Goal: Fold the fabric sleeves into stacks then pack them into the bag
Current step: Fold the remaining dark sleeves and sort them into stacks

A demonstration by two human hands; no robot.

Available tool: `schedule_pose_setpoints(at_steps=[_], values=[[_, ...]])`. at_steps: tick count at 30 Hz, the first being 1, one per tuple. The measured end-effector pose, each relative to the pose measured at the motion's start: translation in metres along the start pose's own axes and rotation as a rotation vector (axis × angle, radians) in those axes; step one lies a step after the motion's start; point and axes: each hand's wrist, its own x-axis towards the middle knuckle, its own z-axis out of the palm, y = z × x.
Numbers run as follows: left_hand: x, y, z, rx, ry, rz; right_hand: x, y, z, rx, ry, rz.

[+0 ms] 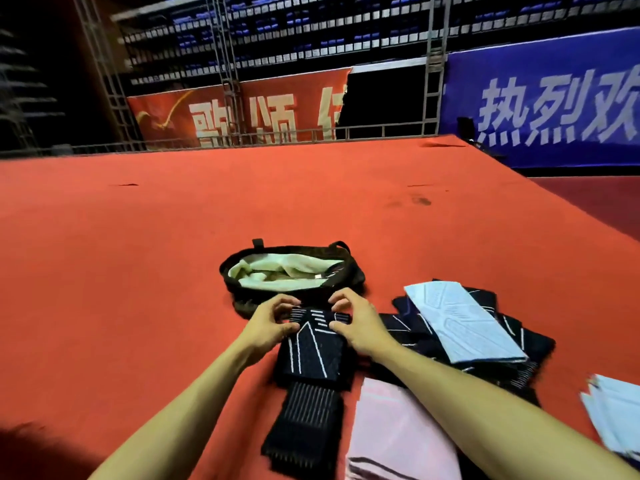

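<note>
The carpet fills the middle and lower frame. The bag sits on it at centre, mouth up. Just below the bag lies a sleeve, its far end against the bag's near wall. The left hand and right hand pinch that end from either side. A second sleeve lies below it, partly under it. Right of the hands is a pile with a top sleeve lying across it. A third sleeve lies at lower centre-right, and a stack at the right edge. Behind the carpet, two banners span the upper frame, with seats above them.
</note>
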Motion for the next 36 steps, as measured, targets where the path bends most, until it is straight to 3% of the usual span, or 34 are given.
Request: schedule_pose_setpoints(at_steps=[9,13,15,19,21,26,30,36], values=[[0.013,-0.034,0.010,0.314,0.059,0.152,0.004,0.009,0.017,-0.252,0.014,0.063],[0.010,-0.028,0.010,0.548,0.068,0.278,-0.001,0.004,0.014,-0.548,-0.005,-0.012],[0.006,-0.021,0.009,0.523,0.072,0.334,-0.004,-0.001,0.012,-0.498,-0.017,-0.109],[0.001,-0.019,0.017,0.583,-0.187,0.286,-0.016,0.001,0.015,-0.362,-0.292,-0.112],[0.002,-0.015,0.019,0.594,-0.188,0.259,-0.020,-0.001,0.009,-0.264,-0.271,-0.083],[0.010,0.024,0.045,0.510,-0.112,0.331,-0.027,-0.011,-0.076,-0.086,-0.113,-0.123],[0.016,0.056,0.107,0.429,-0.186,0.421,-0.057,0.014,-0.178,-0.101,0.056,-0.098],[0.022,0.067,0.193,0.521,-0.351,0.536,-0.105,0.067,-0.256,-0.257,0.013,-0.028]])
